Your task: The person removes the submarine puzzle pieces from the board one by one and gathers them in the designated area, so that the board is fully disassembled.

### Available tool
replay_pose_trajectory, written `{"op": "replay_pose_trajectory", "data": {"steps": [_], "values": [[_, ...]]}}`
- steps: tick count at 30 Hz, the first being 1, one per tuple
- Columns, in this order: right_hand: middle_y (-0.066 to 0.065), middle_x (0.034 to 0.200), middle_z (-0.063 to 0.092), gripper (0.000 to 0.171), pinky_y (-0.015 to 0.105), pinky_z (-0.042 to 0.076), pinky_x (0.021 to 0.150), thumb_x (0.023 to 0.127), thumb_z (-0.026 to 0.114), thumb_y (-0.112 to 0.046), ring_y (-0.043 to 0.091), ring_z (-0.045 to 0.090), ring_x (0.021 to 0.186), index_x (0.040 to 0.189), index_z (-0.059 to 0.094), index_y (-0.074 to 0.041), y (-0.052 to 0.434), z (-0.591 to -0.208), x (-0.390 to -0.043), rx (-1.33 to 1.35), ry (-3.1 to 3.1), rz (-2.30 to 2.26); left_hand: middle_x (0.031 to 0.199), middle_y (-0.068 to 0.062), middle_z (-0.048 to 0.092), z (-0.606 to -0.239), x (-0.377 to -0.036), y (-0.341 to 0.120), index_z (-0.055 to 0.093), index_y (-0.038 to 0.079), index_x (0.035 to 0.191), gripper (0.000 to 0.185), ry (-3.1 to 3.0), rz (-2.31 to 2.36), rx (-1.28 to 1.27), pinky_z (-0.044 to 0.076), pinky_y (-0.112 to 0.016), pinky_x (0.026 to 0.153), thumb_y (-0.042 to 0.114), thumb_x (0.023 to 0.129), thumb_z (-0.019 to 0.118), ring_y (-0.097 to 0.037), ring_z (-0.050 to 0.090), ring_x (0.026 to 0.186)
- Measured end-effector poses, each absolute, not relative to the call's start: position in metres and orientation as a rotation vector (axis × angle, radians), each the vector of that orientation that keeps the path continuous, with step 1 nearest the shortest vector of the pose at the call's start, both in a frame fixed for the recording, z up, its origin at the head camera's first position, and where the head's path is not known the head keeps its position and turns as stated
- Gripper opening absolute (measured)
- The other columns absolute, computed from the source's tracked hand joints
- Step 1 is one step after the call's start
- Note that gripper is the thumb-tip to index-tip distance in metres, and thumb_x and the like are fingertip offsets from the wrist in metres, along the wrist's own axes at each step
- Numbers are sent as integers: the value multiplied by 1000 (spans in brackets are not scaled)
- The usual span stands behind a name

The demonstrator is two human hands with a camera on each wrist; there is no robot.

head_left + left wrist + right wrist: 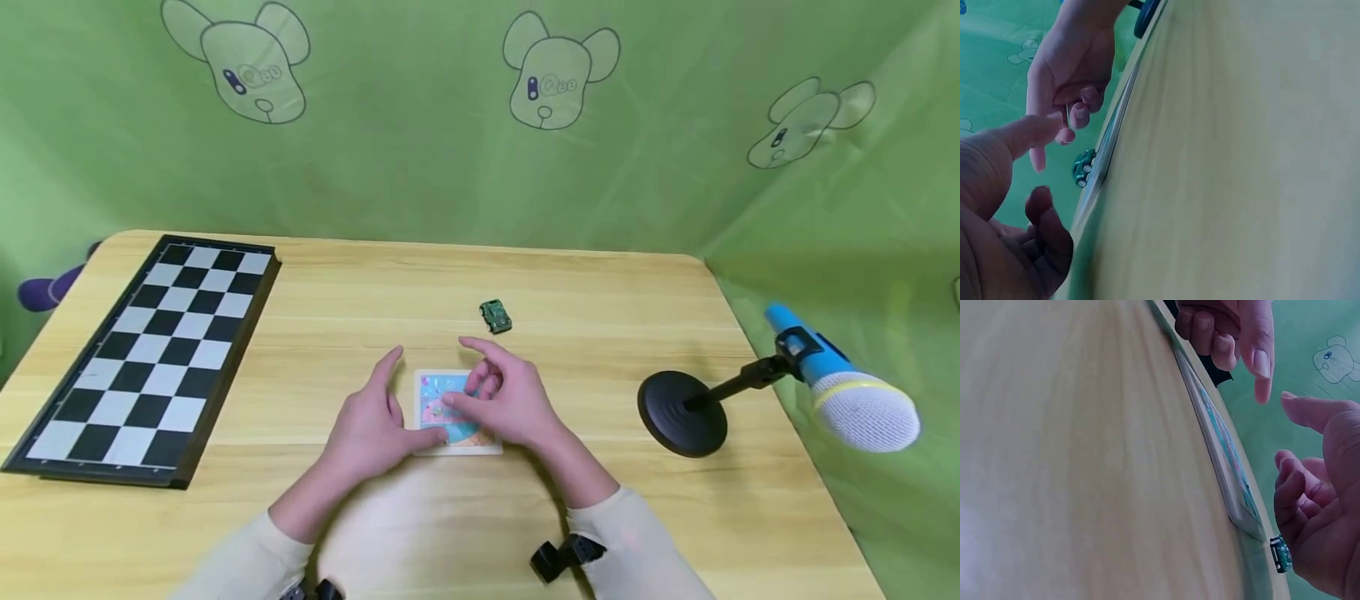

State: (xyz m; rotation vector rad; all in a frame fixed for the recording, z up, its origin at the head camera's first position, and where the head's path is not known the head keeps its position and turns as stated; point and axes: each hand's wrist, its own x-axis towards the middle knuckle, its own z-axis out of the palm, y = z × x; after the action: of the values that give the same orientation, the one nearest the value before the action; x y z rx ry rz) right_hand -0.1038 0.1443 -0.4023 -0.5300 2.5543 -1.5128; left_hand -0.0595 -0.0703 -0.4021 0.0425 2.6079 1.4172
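Observation:
A square, flat picture board [431,392] with a white border and a blue and pink print lies on the table between the hands. My left hand [371,429] is at its left side, thumb and forefinger spread wide, the thumb overlapping the lower edge in the head view. Over the board's right half is my right hand [513,400], forefinger stretched out, the other fingers loosely bent. Nothing shows in either hand's grasp. Both wrist views show the hands raised above the board [1222,450]. A small green toy car [496,317] sits just beyond the right hand.
A black-and-white checkered board [153,358] lies along the table's left side. At the right, a blue microphone [840,375] leans out over the table edge on a stand with a round black base [682,414]. A green curtain [420,167] hangs behind the table.

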Motion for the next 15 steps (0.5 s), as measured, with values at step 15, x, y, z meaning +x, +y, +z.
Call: {"op": "replay_pose_trajectory", "data": {"steps": [15], "values": [[-2,63,57,57,28,48,53,77,87,-16,12,53,53,130,64,-11,132,-412,-109,-568,2555,-1324,61,1,57,-415,-55,-60,25,5,158,122,2599,1358,62,46,-34,52,36,63,95,-14,56,53]]}}
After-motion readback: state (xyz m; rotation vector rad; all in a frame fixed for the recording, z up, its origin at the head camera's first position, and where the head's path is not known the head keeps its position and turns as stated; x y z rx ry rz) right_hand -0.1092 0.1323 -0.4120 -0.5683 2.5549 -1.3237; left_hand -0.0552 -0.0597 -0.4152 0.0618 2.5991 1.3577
